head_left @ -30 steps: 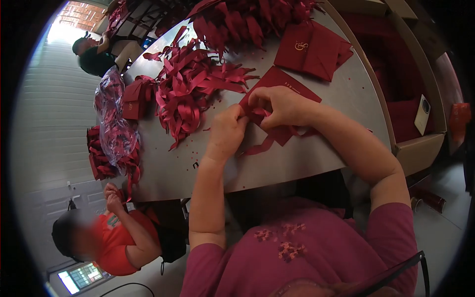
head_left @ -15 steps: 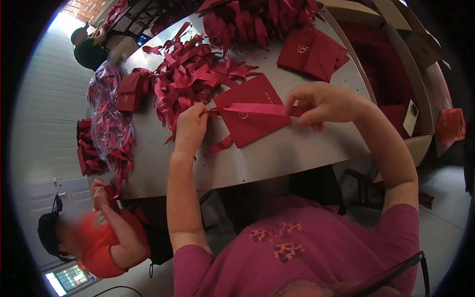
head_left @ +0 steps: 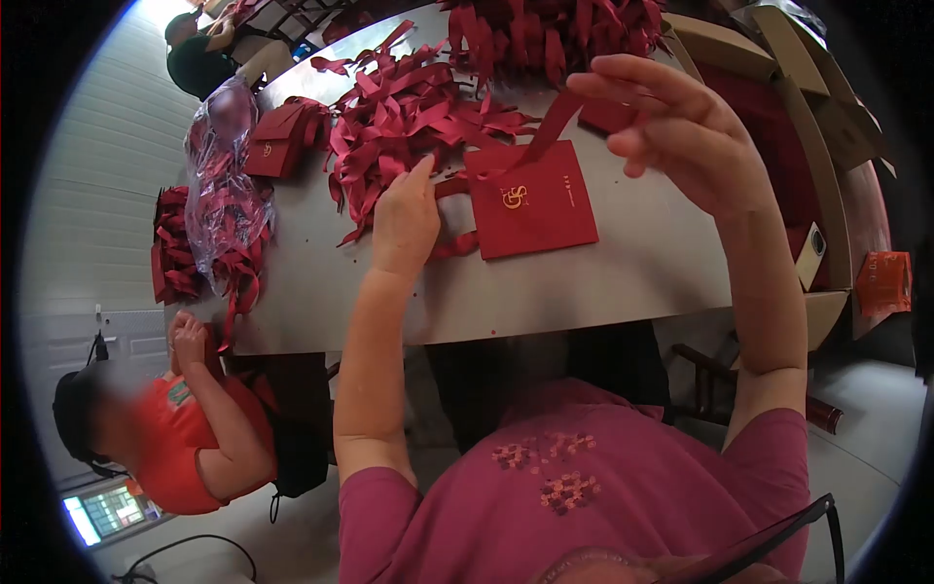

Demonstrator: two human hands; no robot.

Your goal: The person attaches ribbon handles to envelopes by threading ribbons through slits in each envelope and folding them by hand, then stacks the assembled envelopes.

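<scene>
A flat red paper bag (head_left: 540, 209) with a gold logo lies on the table in front of me, with ribbon handle loops sticking out on its left. My left hand (head_left: 404, 219) is closed beside its left edge, pinching the ribbon there, though the fingertips are partly hidden. My right hand (head_left: 686, 131) is raised above the bag's upper right, fingers partly spread. A red ribbon (head_left: 553, 127) stretches from the bag's top up to those fingertips, which hold its end.
A heap of loose red ribbons (head_left: 399, 122) lies beyond my left hand. More ribboned bags (head_left: 555, 39) are piled at the back. An open cardboard box (head_left: 808, 146) stands right, with a phone (head_left: 810, 255). A person in orange (head_left: 209, 438) sits at left near a plastic-wrapped bundle (head_left: 224, 185).
My right hand has lifted up and away, drawing the ribbon from lying across the bag to a slant above it. The bag has turned and sits straighter.
</scene>
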